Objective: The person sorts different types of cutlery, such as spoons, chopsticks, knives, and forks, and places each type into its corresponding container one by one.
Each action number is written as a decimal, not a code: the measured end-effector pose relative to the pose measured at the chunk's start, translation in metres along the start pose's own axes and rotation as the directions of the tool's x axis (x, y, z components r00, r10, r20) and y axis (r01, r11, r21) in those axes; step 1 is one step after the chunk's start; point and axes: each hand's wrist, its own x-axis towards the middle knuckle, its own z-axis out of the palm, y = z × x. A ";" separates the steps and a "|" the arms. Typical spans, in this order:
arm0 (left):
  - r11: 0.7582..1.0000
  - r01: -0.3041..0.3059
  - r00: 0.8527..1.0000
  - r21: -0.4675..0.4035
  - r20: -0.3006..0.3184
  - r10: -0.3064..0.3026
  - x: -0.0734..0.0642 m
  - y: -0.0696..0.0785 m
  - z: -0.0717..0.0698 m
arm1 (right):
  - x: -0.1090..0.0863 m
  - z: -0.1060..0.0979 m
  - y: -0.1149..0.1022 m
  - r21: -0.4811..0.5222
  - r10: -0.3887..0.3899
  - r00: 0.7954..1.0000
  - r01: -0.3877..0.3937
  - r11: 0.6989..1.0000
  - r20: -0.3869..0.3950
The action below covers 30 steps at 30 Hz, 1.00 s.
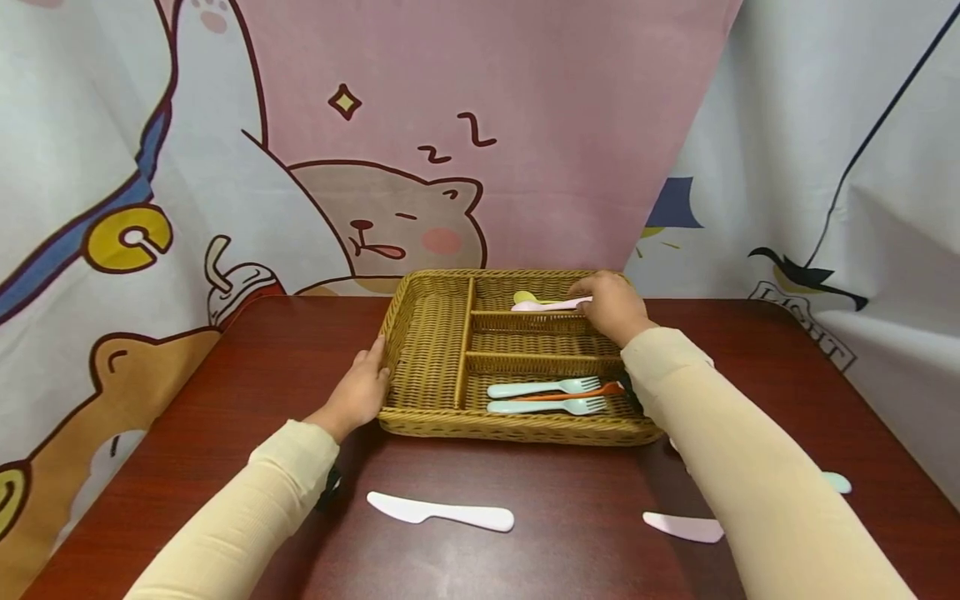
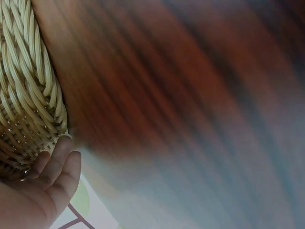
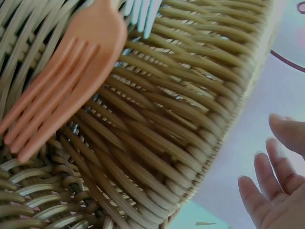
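A woven basket tray (image 1: pixel 517 429) with several compartments stands at the table's far edge. My left hand (image 1: pixel 363 385) touches its left side, fingers nearly straight along the outer wall in the left wrist view. Over the back right compartment is my right hand (image 1: pixel 617 308), at the handle end of a pink spoon (image 1: pixel 546 306); a yellow spoon (image 1: pixel 524 297) lies behind it. The right wrist view shows that hand's thumb and fingers apart, with nothing visible between them. Two mint forks (image 1: pixel 543 388) and an orange fork (image 3: pixel 97 36) lie in the front right compartment.
On the table in front of the basket lie a white knife (image 1: pixel 442 511) and a pink knife (image 1: pixel 684 527), the latter partly behind my right sleeve. A mint piece (image 1: pixel 837 482) shows beyond that sleeve. A printed curtain (image 1: pixel 570 150) hangs behind the table.
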 end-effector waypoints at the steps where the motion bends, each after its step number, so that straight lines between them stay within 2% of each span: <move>1: 1.000 0.001 1.000 -0.002 0.000 -0.001 0.000 0.000 0.000 | -0.001 -0.001 0.000 0.022 -0.006 1.000 0.006 1.000 -0.004; 11: 1.000 0.011 1.000 -0.004 0.007 -0.011 -0.001 0.000 -0.001 | -0.017 -0.017 -0.001 0.200 -0.010 0.999 0.019 0.980 -0.043; 19: 1.000 -0.002 1.000 -0.007 0.013 0.002 -0.001 -0.002 -0.001 | -0.034 -0.028 0.000 0.281 -0.001 0.997 0.022 0.960 -0.074; 30: 1.000 -0.004 1.000 -0.015 0.016 0.004 -0.001 0.000 -0.001 | -0.065 -0.043 0.009 0.254 -0.020 0.991 0.052 0.966 -0.130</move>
